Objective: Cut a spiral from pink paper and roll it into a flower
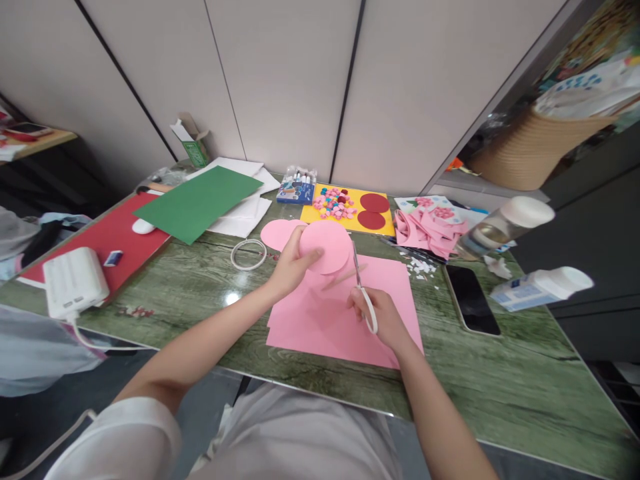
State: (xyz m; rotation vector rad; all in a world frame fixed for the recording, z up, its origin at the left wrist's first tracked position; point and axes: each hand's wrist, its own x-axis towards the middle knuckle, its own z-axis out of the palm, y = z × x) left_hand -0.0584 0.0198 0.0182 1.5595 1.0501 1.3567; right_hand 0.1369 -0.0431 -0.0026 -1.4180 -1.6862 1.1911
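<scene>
My left hand (295, 263) pinches a round pink paper disc (327, 245) by its left side, thumb on top. In my right hand (377, 313) is a pair of scissors (369, 308) with white handles, its blades pointing up beside the disc's right edge. A thin strip of paper (345, 277) shows just below the disc, near the blades. Beneath both hands lie pink paper sheets (320, 327). Another pink disc (280, 235) rests on the table behind my left hand, partly covered by it.
Behind are a yellow sheet (310, 212) with pompoms (336, 203) and dark red discs (371, 220), and a marker box (297, 185). Pink scraps (430, 230), a phone (473, 300) and bottles (543, 288) stand right. Left are green paper (200, 203), a tape roll (249, 255) and a power bank (75, 283).
</scene>
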